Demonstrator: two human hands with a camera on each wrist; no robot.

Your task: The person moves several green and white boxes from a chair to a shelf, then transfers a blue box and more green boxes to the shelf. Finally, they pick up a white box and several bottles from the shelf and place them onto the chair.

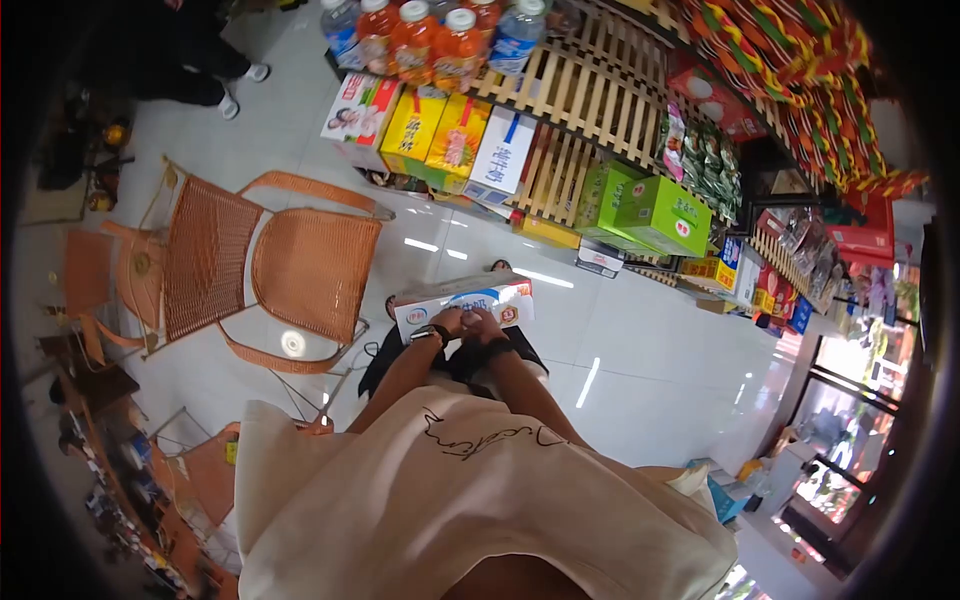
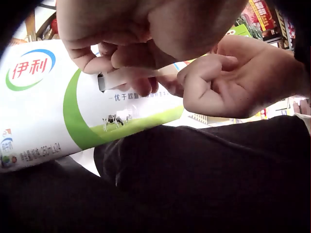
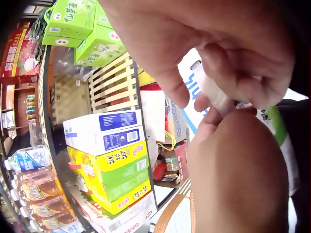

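A white milk carton with blue and green print stands at the person's knees, a cow picture on its side in the left wrist view. From a slot in it runs a white plastic carrying handle. The left hand, watch at its wrist, curls its fingers over this strap close to the slot. From the other side the right hand holds the strap with bent fingers. In the head view the left hand and right hand meet over the carton, partly hiding its print.
Wicker chairs stand at the left. Ahead is a slatted shelf with bottled drinks, a yellow box and green boxes. Another person's shoes show at the upper left. Pale tiled floor lies around.
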